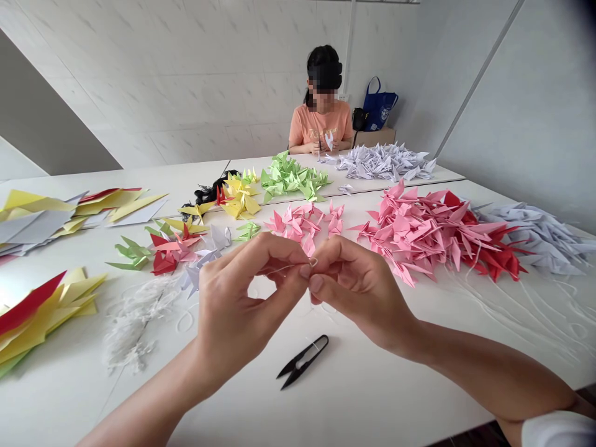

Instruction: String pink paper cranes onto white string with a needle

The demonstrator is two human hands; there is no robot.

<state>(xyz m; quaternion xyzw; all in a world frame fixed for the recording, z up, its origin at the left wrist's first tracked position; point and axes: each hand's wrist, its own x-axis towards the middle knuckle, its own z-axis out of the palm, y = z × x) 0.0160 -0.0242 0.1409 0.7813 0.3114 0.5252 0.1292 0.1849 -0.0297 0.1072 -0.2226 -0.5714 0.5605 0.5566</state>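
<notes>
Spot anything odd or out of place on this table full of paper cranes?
Two things look messy: a snarled heap of white thread lies loose on the table, and a dark tangle, perhaps thread too, sits against the yellow paper cranes. The cranes themselves are sorted by colour.

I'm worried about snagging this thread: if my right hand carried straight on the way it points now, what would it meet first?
Probably the thin white thread held at the fingertips, then the left hand just behind it. The right hand points almost directly at them, though depth is hard to judge this close.
</notes>
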